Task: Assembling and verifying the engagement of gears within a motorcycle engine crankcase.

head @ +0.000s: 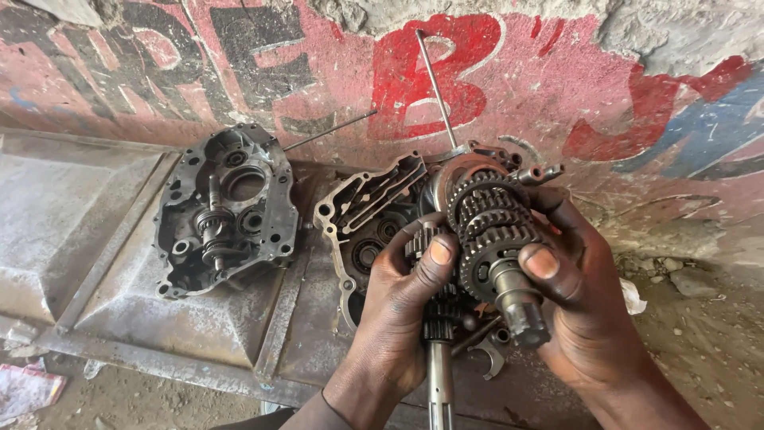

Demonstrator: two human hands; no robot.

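Red, black painted lettering (430, 72) on wall

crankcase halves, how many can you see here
2: one crankcase half lies at left on the metal sheet, apart from the hands; the other sits just behind the left hand, partly hidden.

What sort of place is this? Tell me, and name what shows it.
Probably a roadside engine repair spot. Two hands hold oily gear shafts; split engine cases lie on a metal sheet over dirt, against a painted wall.
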